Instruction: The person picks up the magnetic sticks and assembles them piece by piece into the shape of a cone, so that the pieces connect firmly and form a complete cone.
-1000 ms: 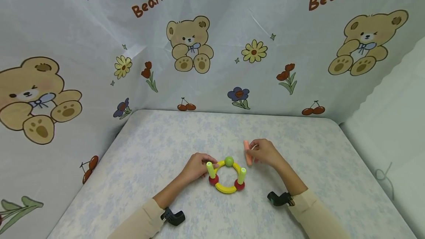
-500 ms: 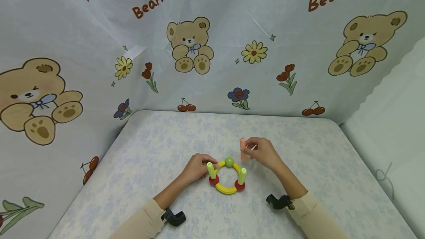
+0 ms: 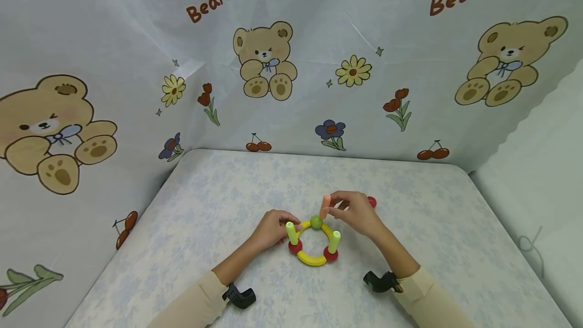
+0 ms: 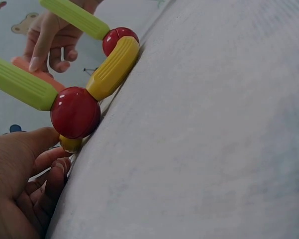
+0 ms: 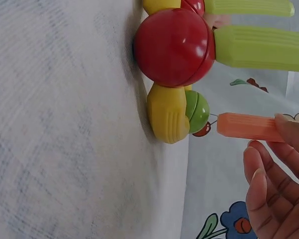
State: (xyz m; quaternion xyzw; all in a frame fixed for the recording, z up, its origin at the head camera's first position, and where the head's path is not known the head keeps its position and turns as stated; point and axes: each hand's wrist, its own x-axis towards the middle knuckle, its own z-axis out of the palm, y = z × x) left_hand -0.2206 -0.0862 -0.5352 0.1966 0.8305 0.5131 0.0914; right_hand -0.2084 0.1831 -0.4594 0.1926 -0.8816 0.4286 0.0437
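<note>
A toy ring lies flat on the table, made of yellow curved rods (image 3: 311,259), a green ball (image 3: 316,222) and two red balls (image 3: 295,247). Out of each red ball rises a light green rod (image 3: 334,242). My left hand (image 3: 271,228) pinches the ring's left yellow rod, a sliver of which shows by the fingertips in the left wrist view. Between thumb and fingers, my right hand (image 3: 357,210) holds an orange rod (image 3: 325,207) roughly upright, just over the green ball. In the right wrist view a small gap separates the orange rod's end (image 5: 234,125) from the ball.
Another red ball (image 3: 372,201) shows behind the right hand. Something small and red (image 3: 280,241) peeks out beside the left hand, mostly hidden. A bear-print curtain (image 3: 282,115) hangs at the table's (image 3: 218,181) back edge.
My right hand has carried the orange rod left, from beside the ring to over the green ball, turning it more upright. The red ball behind that hand has come into sight. My left hand stays put.
</note>
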